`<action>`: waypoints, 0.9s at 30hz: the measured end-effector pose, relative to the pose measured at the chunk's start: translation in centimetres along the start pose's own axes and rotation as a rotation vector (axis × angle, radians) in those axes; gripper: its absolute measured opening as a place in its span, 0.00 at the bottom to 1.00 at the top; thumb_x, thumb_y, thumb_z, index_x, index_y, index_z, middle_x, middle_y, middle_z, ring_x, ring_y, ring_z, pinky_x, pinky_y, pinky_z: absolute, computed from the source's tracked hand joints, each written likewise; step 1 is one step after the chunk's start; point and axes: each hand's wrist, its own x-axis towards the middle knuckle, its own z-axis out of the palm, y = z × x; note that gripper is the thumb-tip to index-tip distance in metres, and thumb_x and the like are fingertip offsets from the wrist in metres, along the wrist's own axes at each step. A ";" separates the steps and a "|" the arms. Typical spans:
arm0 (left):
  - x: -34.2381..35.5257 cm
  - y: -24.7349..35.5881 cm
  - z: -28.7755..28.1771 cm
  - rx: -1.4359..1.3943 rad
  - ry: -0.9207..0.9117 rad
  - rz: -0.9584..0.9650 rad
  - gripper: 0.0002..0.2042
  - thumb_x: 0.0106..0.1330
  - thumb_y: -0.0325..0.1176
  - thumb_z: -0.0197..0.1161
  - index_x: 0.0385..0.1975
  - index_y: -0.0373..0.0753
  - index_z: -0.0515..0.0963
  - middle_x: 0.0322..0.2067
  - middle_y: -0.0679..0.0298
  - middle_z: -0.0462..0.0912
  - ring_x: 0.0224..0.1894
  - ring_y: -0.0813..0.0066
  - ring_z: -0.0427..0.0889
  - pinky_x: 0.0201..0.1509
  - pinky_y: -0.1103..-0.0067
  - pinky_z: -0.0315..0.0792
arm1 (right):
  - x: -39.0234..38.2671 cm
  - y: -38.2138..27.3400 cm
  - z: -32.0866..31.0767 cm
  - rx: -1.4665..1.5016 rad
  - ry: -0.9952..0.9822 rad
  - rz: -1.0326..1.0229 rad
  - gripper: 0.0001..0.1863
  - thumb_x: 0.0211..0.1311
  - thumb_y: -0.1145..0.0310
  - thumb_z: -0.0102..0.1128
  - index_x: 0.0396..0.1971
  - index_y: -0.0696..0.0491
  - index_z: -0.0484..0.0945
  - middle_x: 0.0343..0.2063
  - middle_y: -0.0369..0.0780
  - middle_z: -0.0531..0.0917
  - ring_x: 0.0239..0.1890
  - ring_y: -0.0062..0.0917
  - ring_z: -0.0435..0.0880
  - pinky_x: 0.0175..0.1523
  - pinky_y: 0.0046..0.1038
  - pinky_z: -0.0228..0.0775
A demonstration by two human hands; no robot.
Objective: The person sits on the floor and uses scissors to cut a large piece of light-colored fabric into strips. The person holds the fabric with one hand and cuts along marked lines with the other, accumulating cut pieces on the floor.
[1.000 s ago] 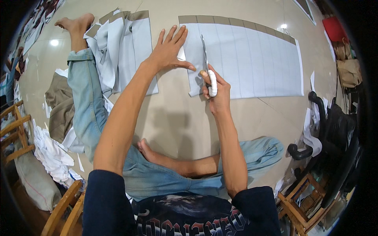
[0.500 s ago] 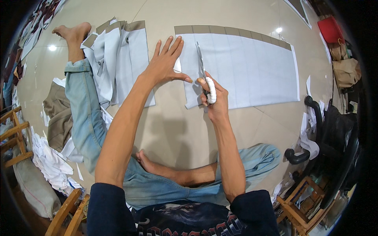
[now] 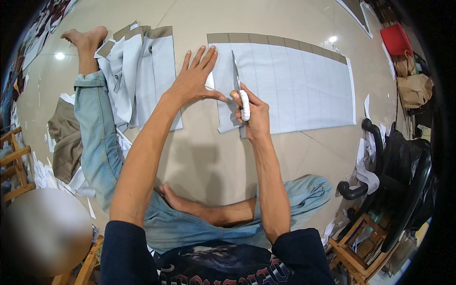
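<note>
A wide light-blue cloth panel (image 3: 304,90) with a brown band (image 3: 285,42) along its far edge is spread on the floor in front of me. My left hand (image 3: 192,83) lies with spread fingers at the panel's left edge, fingertips at its far left corner. My right hand (image 3: 256,116) grips scissors (image 3: 235,71) by handles wrapped in white. Their blades point away from me, over the panel's left part. The near edge is split below the scissors, and the narrow strip to the left has a curled corner. Whether the blades are fully closed is unclear.
A bunched light-blue and brown cloth pile (image 3: 137,80) lies left of my left hand, near my outstretched leg. Brown cloth (image 3: 66,142) and white scraps are farther left. On the right are a black chair (image 3: 403,175), a red container (image 3: 395,40) and a wooden stool (image 3: 361,247).
The whole view has shifted slightly left. My right hand and the scissors have moved a little left and forward, with the white handle turned slightly inward. My left hand stays at the panel's edge.
</note>
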 end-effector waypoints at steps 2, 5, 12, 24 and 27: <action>-0.1 0.0 0.0 -0.007 0.013 0.005 0.69 0.37 0.81 0.61 0.74 0.33 0.49 0.76 0.55 0.48 0.78 0.53 0.41 0.79 0.51 0.37 | -0.3 -0.2 0.4 0.035 0.018 -0.006 0.30 0.56 0.72 0.71 0.59 0.64 0.75 0.27 0.39 0.83 0.14 0.15 0.70 0.18 0.19 0.59; 0.1 -0.1 0.0 -0.007 0.035 0.015 0.69 0.36 0.82 0.61 0.74 0.33 0.49 0.76 0.55 0.48 0.78 0.53 0.42 0.79 0.52 0.36 | 0.1 -0.8 0.4 0.062 -0.008 -0.034 0.29 0.56 0.72 0.69 0.59 0.65 0.75 0.27 0.40 0.83 0.14 0.16 0.69 0.18 0.18 0.57; 0.0 0.1 0.0 -0.047 0.023 0.007 0.68 0.38 0.77 0.65 0.74 0.34 0.46 0.76 0.55 0.47 0.78 0.55 0.41 0.79 0.52 0.36 | 2.1 -1.7 1.4 0.053 -0.030 -0.074 0.29 0.54 0.74 0.70 0.57 0.67 0.76 0.24 0.38 0.80 0.14 0.16 0.68 0.18 0.19 0.55; -0.2 0.1 -0.1 -0.017 0.050 0.017 0.67 0.39 0.80 0.61 0.73 0.31 0.51 0.75 0.52 0.50 0.77 0.55 0.45 0.79 0.53 0.38 | 2.9 -1.1 1.3 -0.002 -0.023 -0.052 0.30 0.54 0.72 0.73 0.57 0.67 0.75 0.26 0.40 0.84 0.14 0.16 0.70 0.18 0.19 0.56; -0.2 0.3 -0.4 -0.009 0.049 0.016 0.67 0.39 0.79 0.62 0.72 0.30 0.51 0.75 0.52 0.50 0.77 0.55 0.45 0.79 0.53 0.38 | 3.2 -1.2 1.5 0.081 -0.046 -0.059 0.30 0.54 0.73 0.71 0.57 0.67 0.75 0.28 0.42 0.85 0.14 0.17 0.69 0.17 0.19 0.56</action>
